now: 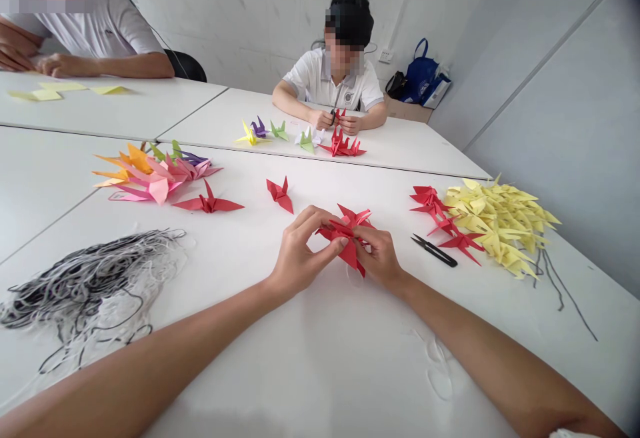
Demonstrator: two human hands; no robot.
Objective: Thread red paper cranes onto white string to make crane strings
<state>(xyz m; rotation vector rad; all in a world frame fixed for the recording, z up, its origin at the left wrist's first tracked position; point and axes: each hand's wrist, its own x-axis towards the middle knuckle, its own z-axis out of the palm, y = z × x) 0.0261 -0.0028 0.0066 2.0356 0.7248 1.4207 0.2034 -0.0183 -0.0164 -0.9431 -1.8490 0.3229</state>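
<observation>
Lower left of the frame: tangle of black and white string (85,285) on the white table (320,371). Right of centre: black snips (434,250) just beside red paper cranes (431,201), which touch a heap of yellow paper cranes (500,225). Left of centre: heap of mixed-colour paper cranes (155,175), with a red crane (207,203) just beside it and another red crane (280,195) farther right. Top centre: seated person (335,81) in a white polo shirt behind a row of small paper cranes (305,139). Upper left: second person (100,31) near yellow paper squares (47,93). Upper right: blue bag (419,73) on a cardboard box (407,110).
</observation>
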